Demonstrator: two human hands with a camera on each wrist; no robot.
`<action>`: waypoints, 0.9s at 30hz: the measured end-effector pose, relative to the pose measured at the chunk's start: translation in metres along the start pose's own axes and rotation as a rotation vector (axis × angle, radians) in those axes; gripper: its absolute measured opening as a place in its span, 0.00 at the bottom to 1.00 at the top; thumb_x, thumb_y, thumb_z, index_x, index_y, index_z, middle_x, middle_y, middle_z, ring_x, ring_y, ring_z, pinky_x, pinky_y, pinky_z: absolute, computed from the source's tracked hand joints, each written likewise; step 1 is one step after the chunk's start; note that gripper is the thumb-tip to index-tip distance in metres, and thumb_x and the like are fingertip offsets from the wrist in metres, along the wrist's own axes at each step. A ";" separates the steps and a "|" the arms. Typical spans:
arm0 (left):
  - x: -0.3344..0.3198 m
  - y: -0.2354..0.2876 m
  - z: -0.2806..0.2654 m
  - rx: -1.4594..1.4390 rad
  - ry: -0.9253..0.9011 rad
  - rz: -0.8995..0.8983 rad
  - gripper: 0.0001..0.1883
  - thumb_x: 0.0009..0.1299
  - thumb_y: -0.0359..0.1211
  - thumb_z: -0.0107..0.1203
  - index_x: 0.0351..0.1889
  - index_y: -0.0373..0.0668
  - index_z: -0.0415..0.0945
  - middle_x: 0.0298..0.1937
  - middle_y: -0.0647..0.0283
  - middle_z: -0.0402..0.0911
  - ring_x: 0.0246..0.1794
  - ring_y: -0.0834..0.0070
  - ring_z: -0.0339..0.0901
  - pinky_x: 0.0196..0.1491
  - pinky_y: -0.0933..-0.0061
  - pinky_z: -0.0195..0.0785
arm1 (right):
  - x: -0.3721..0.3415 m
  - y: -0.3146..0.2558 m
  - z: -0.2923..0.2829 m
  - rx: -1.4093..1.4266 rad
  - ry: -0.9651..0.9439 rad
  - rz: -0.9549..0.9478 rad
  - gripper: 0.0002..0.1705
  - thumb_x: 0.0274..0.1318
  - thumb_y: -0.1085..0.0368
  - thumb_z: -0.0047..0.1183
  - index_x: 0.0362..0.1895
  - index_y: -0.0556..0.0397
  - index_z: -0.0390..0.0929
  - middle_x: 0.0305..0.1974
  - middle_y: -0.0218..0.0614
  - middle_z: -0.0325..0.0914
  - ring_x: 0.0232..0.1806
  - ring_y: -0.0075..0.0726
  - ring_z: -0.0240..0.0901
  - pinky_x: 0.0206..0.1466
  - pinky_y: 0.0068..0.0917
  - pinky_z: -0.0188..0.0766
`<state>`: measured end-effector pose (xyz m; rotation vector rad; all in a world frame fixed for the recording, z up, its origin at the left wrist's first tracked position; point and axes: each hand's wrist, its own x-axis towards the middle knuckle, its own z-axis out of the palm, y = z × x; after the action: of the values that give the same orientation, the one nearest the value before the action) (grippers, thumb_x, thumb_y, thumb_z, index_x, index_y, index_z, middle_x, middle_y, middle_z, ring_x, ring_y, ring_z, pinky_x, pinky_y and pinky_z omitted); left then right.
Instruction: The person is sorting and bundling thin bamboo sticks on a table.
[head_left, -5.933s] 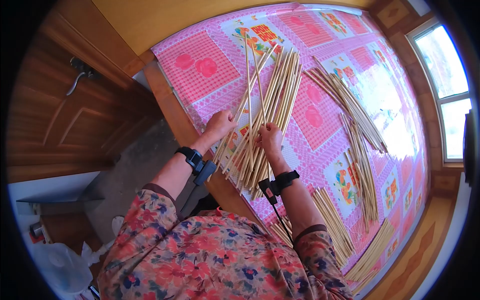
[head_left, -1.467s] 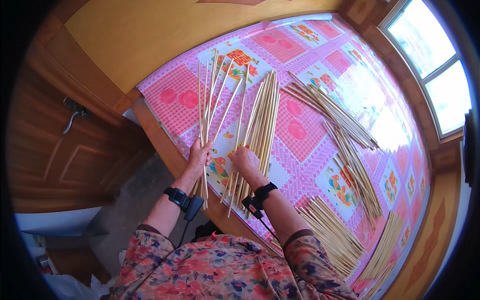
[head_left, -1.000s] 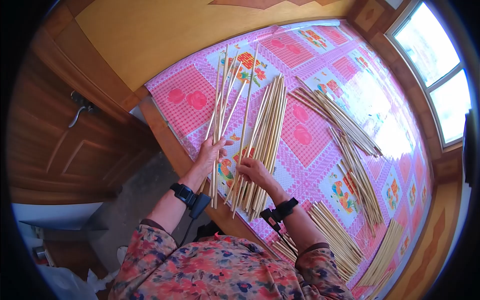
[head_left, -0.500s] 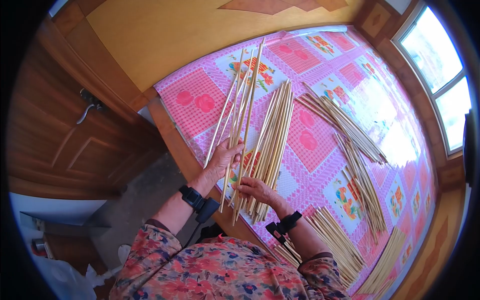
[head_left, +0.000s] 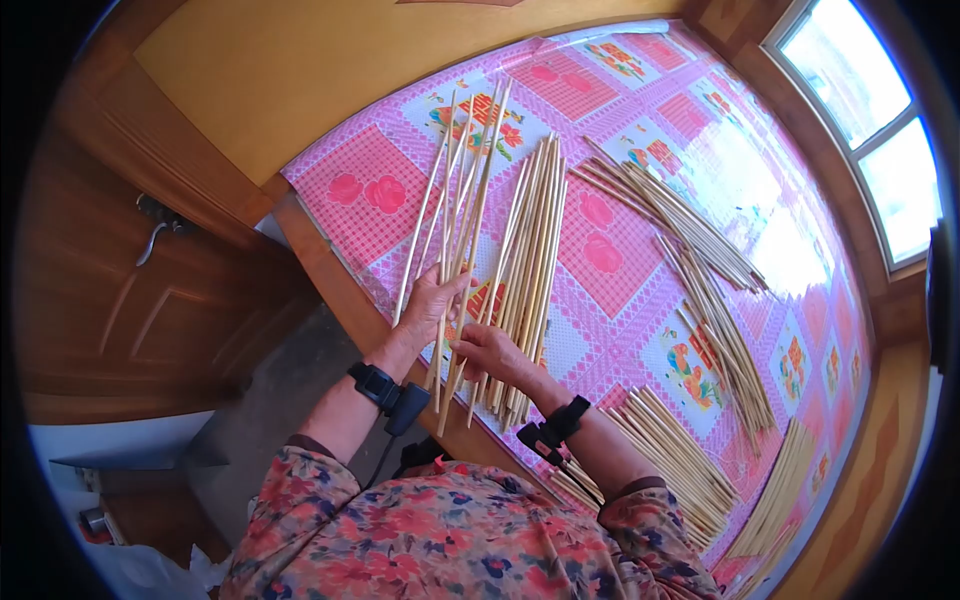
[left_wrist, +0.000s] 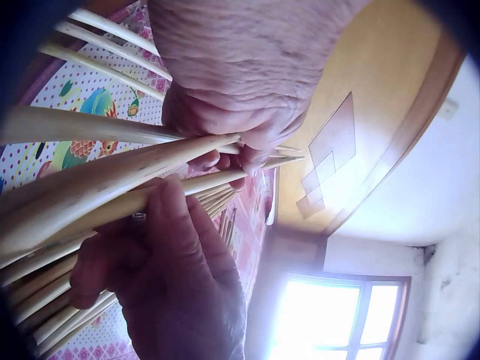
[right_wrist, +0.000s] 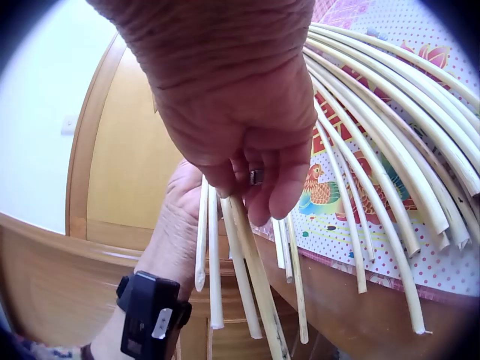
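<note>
In the head view my left hand grips a few pale, thin wooden sticks, whose upper ends fan out toward the back. Just to its right, my right hand pinches one stick near its lower end, thumb against fingers in the right wrist view. That stick runs up alongside those in the left hand. In the left wrist view the two hands are close together, with sticks crossing between them. Beside the right hand lies a bundle of similar sticks, roughly parallel, lower ends toward the table's front edge.
A pink patterned plastic cloth covers the table. More sticks lie in groups: one at the back right, one at the middle right, and others at the front right. A wooden edge runs along the left.
Earlier the right hand was at the bundle; it has since brought a stick across to the left hand's bunch. The left hand, seen loosely closed at first, now holds several sticks.
</note>
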<state>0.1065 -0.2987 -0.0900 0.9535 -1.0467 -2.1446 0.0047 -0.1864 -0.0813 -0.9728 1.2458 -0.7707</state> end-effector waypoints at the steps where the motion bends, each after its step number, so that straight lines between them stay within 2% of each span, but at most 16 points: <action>1: 0.000 0.001 0.000 0.000 -0.008 -0.009 0.09 0.61 0.33 0.54 0.37 0.43 0.69 0.27 0.67 0.76 0.15 0.90 0.62 0.12 0.90 0.52 | -0.004 -0.005 -0.002 0.005 0.010 0.006 0.13 0.57 0.58 0.43 0.32 0.57 0.69 0.19 0.28 0.69 0.18 0.20 0.69 0.21 0.16 0.66; 3: 0.001 0.005 -0.003 0.094 0.049 0.013 0.10 0.61 0.33 0.54 0.37 0.43 0.69 0.27 0.67 0.76 0.16 0.89 0.63 0.12 0.90 0.52 | -0.007 -0.015 -0.006 0.093 0.123 0.048 0.14 0.57 0.58 0.43 0.31 0.58 0.70 0.19 0.30 0.70 0.17 0.20 0.68 0.20 0.17 0.66; 4: 0.003 0.005 -0.007 0.131 0.059 0.022 0.10 0.61 0.34 0.53 0.38 0.43 0.69 0.28 0.67 0.76 0.18 0.87 0.67 0.14 0.88 0.55 | -0.001 -0.001 -0.015 -0.141 0.275 -0.063 0.14 0.55 0.59 0.44 0.32 0.58 0.71 0.21 0.32 0.72 0.17 0.21 0.68 0.20 0.19 0.66; 7: 0.002 0.010 -0.011 0.218 0.126 -0.017 0.10 0.62 0.35 0.52 0.39 0.42 0.68 0.29 0.66 0.76 0.22 0.84 0.71 0.15 0.86 0.58 | 0.010 0.033 -0.051 -0.190 0.643 -0.054 0.10 0.50 0.65 0.48 0.34 0.60 0.72 0.18 0.37 0.72 0.15 0.25 0.69 0.18 0.23 0.66; 8: 0.002 0.009 -0.014 0.237 0.085 -0.012 0.11 0.62 0.35 0.51 0.39 0.42 0.67 0.30 0.66 0.76 0.24 0.81 0.73 0.17 0.84 0.61 | 0.015 0.048 -0.066 -0.320 0.700 -0.084 0.10 0.49 0.66 0.48 0.34 0.61 0.72 0.18 0.38 0.72 0.14 0.27 0.70 0.17 0.24 0.67; 9: 0.002 0.008 -0.016 0.235 0.091 -0.020 0.11 0.62 0.35 0.51 0.39 0.42 0.67 0.30 0.66 0.76 0.24 0.81 0.73 0.17 0.84 0.61 | 0.008 0.035 -0.070 -0.270 0.705 0.027 0.09 0.48 0.66 0.46 0.33 0.57 0.74 0.20 0.46 0.74 0.19 0.41 0.73 0.25 0.32 0.69; 11: 0.003 0.002 -0.017 0.237 0.072 -0.004 0.11 0.63 0.35 0.51 0.39 0.41 0.67 0.30 0.65 0.76 0.24 0.82 0.73 0.18 0.84 0.62 | 0.016 0.053 -0.080 -0.279 0.718 0.079 0.11 0.46 0.63 0.47 0.32 0.57 0.74 0.24 0.50 0.75 0.24 0.48 0.74 0.30 0.37 0.70; 12: 0.005 -0.002 -0.018 0.234 0.073 -0.011 0.11 0.63 0.35 0.51 0.39 0.41 0.67 0.30 0.65 0.76 0.24 0.82 0.73 0.18 0.84 0.62 | 0.017 0.052 -0.080 -0.278 0.716 0.086 0.11 0.46 0.63 0.47 0.32 0.57 0.74 0.24 0.50 0.75 0.24 0.48 0.74 0.30 0.37 0.70; 14: 0.007 -0.008 -0.019 0.236 0.074 0.019 0.11 0.63 0.35 0.51 0.39 0.41 0.67 0.29 0.65 0.75 0.23 0.82 0.73 0.18 0.83 0.63 | 0.022 0.051 -0.077 -0.579 0.774 0.102 0.13 0.44 0.61 0.47 0.31 0.57 0.74 0.27 0.53 0.74 0.31 0.53 0.73 0.36 0.43 0.69; 18: 0.005 -0.009 -0.014 0.202 0.066 -0.021 0.10 0.63 0.32 0.50 0.39 0.39 0.65 0.29 0.63 0.74 0.22 0.82 0.72 0.19 0.83 0.66 | 0.027 0.037 -0.070 -0.720 0.812 0.189 0.15 0.44 0.57 0.48 0.29 0.56 0.76 0.26 0.49 0.75 0.31 0.53 0.73 0.37 0.42 0.67; 20: 0.002 -0.009 -0.009 0.118 0.069 -0.068 0.10 0.63 0.31 0.50 0.39 0.38 0.65 0.28 0.63 0.72 0.22 0.81 0.72 0.18 0.82 0.66 | 0.030 0.026 -0.070 -0.763 0.727 0.331 0.15 0.44 0.56 0.48 0.28 0.56 0.76 0.28 0.50 0.75 0.34 0.53 0.72 0.40 0.44 0.67; 23: 0.007 -0.019 -0.014 0.137 0.085 -0.025 0.09 0.63 0.30 0.50 0.38 0.38 0.65 0.27 0.64 0.70 0.19 0.81 0.70 0.16 0.82 0.65 | 0.038 0.023 -0.072 -0.755 0.728 0.416 0.15 0.43 0.56 0.49 0.29 0.56 0.76 0.29 0.51 0.75 0.35 0.53 0.72 0.40 0.43 0.67; 27: 0.006 -0.019 -0.010 0.140 0.083 -0.062 0.08 0.62 0.29 0.50 0.37 0.39 0.65 0.24 0.66 0.69 0.16 0.82 0.67 0.15 0.83 0.64 | 0.044 0.025 -0.074 -0.703 0.758 0.459 0.16 0.43 0.56 0.49 0.30 0.56 0.77 0.30 0.52 0.75 0.36 0.53 0.72 0.41 0.42 0.68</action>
<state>0.1078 -0.2974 -0.1118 1.1437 -1.1524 -2.0840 -0.0614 -0.2289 -0.1247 -0.8939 2.4069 -0.3168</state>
